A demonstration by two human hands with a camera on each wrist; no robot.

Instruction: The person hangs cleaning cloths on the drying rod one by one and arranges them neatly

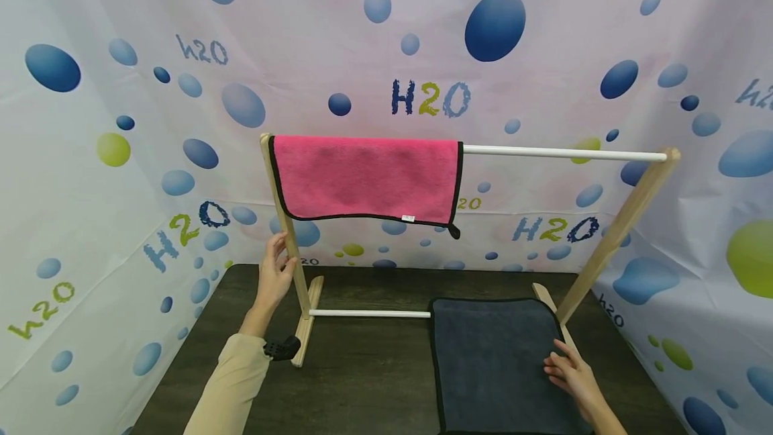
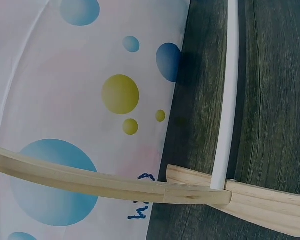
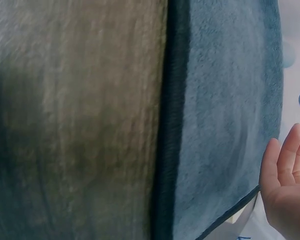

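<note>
A light wooden rack (image 1: pixel 622 227) with white bars stands on the table. Over the left part of its upper bar hangs a pink towel (image 1: pixel 365 176) with black trim and a small white tag. My left hand (image 1: pixel 276 274) is at the left wooden post (image 2: pixel 115 185), fingertips touching it with the fingers loosely bent. A dark grey towel (image 1: pixel 495 361) lies spread flat, covering the right part of the lower bar (image 1: pixel 368 313). By that towel's right edge is my right hand (image 1: pixel 570 374), its fingers relaxed, holding nothing. Whether it touches the cloth is unclear.
The dark wooden table (image 1: pixel 356 381) carries the rack's feet (image 1: pixel 304 334). Behind and at both sides hangs a white curtain (image 1: pixel 338 32) with blue and green bubbles. The upper bar (image 1: pixel 561 152) is bare on its right part.
</note>
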